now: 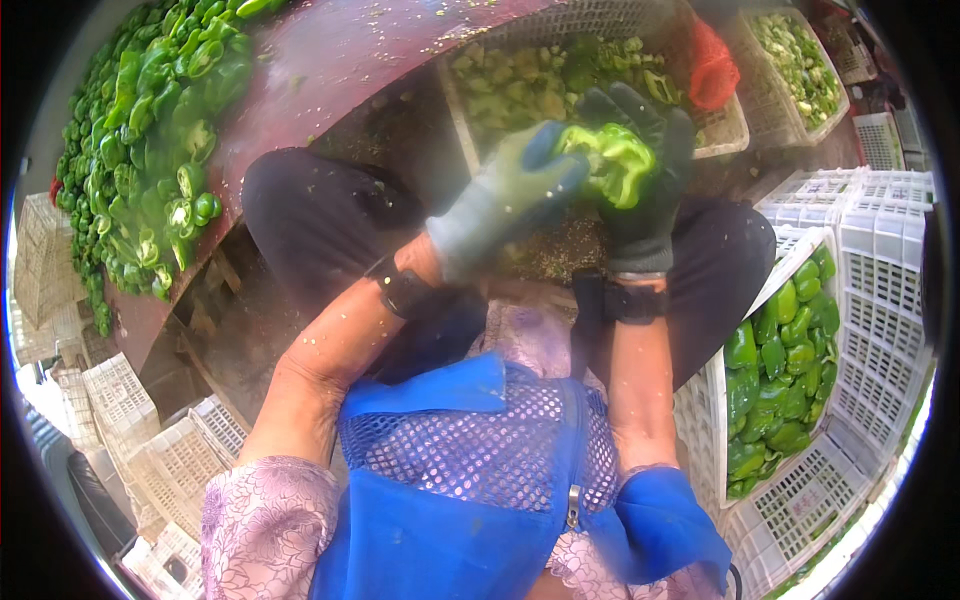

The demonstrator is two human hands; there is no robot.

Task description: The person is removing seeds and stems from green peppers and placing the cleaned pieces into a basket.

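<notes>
A split green bell pepper (621, 161) is between my gloved hands, its pale inner side partly showing. My left hand (517, 172), in a grey glove with blue-coated fingers, grips the pepper's left edge with thumb and fingers. My right hand (649, 161), in a dark glove, bears the pepper against its palm, fingers stretched upward. Below the hands and slightly beyond, a plastic crate (459, 124) holds pale pepper cores and scraps (517, 82). Blur hides how the left fingertips meet the pepper.
A reddish tabletop (322, 56) at upper left bears a large heap of green peppers (150, 150), many cut open. On my right stands a white crate (787, 247) of whole peppers (780, 367). A red mesh bag (711, 67) hangs over the scrap crate. Stacked crates (180, 457) stand at lower left.
</notes>
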